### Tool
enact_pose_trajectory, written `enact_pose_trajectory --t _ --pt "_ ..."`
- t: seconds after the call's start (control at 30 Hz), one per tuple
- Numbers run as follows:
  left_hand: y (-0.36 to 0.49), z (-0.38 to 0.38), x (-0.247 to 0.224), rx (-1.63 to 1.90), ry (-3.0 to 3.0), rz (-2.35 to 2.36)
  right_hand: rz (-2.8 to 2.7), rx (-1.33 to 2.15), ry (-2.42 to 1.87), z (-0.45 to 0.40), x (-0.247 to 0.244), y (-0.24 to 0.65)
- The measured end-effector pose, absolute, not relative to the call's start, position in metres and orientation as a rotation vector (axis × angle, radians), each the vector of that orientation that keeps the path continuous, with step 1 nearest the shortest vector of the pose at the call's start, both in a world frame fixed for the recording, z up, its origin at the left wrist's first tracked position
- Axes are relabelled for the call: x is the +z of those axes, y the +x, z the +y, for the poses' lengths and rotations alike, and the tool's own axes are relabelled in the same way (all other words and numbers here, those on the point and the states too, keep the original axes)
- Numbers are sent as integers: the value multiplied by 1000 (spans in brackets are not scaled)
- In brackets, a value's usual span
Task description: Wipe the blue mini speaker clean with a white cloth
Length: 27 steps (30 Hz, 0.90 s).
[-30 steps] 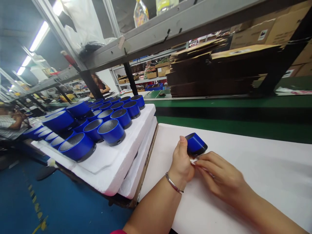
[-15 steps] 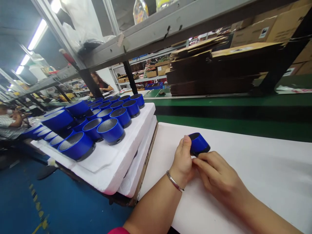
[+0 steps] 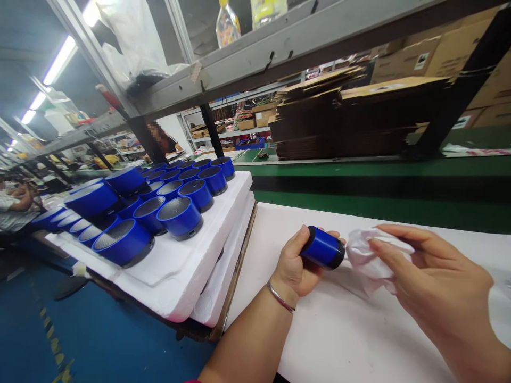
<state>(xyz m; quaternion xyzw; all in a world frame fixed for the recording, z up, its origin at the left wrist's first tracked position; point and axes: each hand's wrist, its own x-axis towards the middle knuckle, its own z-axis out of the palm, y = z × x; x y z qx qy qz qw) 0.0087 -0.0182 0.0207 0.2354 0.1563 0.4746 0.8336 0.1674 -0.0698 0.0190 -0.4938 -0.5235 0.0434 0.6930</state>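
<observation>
A small blue cylindrical speaker (image 3: 322,249) with black ends lies tilted on its side in my left hand (image 3: 294,263). The thumb presses its upper left edge and the fingers curl beneath and behind it. Just to the right, my right hand (image 3: 429,274) pinches a crumpled white cloth or tissue (image 3: 377,256) between thumb and fingers. The cloth is close to the speaker's black base; whether they touch I cannot tell. Below both hands spreads a white work surface (image 3: 339,330).
On the left, a white foam tray (image 3: 207,234) bears several more blue speakers (image 3: 179,217), some stacked. A second foam tray lies beneath it. Behind runs a green bench (image 3: 359,186) with stacked flat cardboard (image 3: 343,119). A metal shelf (image 3: 239,58) crosses overhead. Other people sit far left and behind.
My right hand has moved right from under the speaker and now holds the white cloth or tissue. The speaker has turned in my left hand, showing more of its blue side.
</observation>
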Motion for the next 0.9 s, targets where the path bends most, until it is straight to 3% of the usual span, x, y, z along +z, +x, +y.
enact_pose_trajectory --t 0.2,0.43,0.7,0.83,0.9 --pt "11 -13 16 1027 554 499 -1860 -139 -734 -76 23 143" --pt "11 -19 17 996 678 400 -1182 206 -1313 -64 21 167" --pt "9 -19 18 1106 764 502 -1265 597 -980 -67 34 157" --pt "13 -24 13 1193 732 727 -1146 691 -1118 -63 28 141" --pt "18 -21 12 1055 603 919 -1064 749 -1208 -54 17 141"
